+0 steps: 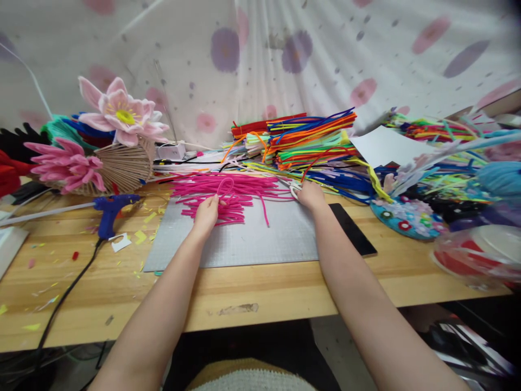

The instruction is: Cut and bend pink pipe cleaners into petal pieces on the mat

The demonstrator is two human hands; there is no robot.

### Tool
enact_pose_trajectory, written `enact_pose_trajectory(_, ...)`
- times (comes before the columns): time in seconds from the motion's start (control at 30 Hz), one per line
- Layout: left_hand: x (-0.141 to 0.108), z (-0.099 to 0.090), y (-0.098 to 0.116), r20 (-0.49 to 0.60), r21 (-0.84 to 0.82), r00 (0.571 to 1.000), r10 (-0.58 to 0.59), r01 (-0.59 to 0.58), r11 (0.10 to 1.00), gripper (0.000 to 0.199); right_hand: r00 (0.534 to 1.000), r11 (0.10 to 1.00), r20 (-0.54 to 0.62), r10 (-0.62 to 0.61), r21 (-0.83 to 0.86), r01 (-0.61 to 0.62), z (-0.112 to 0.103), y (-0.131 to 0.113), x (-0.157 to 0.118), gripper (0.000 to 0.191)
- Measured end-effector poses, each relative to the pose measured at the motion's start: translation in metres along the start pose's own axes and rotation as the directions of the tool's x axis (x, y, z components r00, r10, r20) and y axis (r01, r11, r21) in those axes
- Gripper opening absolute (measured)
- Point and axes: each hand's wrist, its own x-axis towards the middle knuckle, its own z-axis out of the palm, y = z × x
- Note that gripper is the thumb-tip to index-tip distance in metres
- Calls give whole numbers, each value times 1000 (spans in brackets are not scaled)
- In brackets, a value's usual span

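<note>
My left hand [207, 213] is closed in a pinch on a magenta pipe cleaner [226, 183], whose end curves up in a loop above my fingers. Under and behind it lies a pile of magenta pipe cleaners [191, 185], with shorter lengths bunched in front. One loose magenta piece [264, 210] sticks out over the grey cutting mat [260, 247]. Toward the mat's far right corner, my right hand [311, 195] closes on the pale handles of a pair of scissors [293, 188]. The blades point left toward the pile; my fingertips are partly hidden.
A blue glue gun [116, 212] stands at left, its cord trailing off the table's front edge. Pink pipe-cleaner flowers [124, 114] rise behind it. Bundles of coloured pipe cleaners [309, 141] fill the back. A black flat slab [352, 231] and a decorated blue disc [407, 220] lie right.
</note>
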Motion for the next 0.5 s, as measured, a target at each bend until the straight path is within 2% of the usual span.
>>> enact_pose_trajectory(0.1, -1, -8, 5, -29, 260, 999, 46, -36, 965, 41, 999, 1000, 48, -3, 21, 2, -24, 7, -3, 34)
enact_pose_trajectory(0.2, -3, -13, 10, -59, 458, 998, 23, 7, 889, 39, 995, 997, 80, -60, 51, 56, -46, 10, -7, 36)
enact_pose_trajectory(0.27, -4, -13, 12, -66, 530, 998, -1, 36, 847, 39, 988, 966, 96, -121, 240, 95, -52, 3, -12, 35)
enact_pose_trajectory(0.3, -5, -13, 12, -65, 555, 998, -7, 42, 831, 39, 981, 907, 100, -164, 408, 110, -51, -4, -15, 35)
enact_pose_trajectory(0.33, -5, -13, 12, -63, 574, 998, -10, 45, 818, 40, 966, 791, 106, -234, 598, 126, -47, -13, -18, 33)
enact_pose_trajectory(0.37, -6, -12, 12, -57, 586, 998, -11, 43, 809, 40, 945, 639, 98, -311, 758, 132, -41, -24, -22, 33)
enact_pose_trajectory(0.4, -6, -12, 11, -50, 594, 999, -12, 39, 804, 40, 920, 474, 113, -375, 877, 86, -34, -36, -27, 34)
enact_pose_trajectory(0.47, -5, -11, 9, -38, 599, 999, -15, 35, 800, 40, 856, 184, 160, -492, 980, -78, -15, -59, -37, 38)
enact_pose_trajectory(0.5, -5, -12, 8, -37, 600, 999, -18, 37, 799, 40, 806, 90, 181, -563, 983, -158, -7, -69, -42, 40)
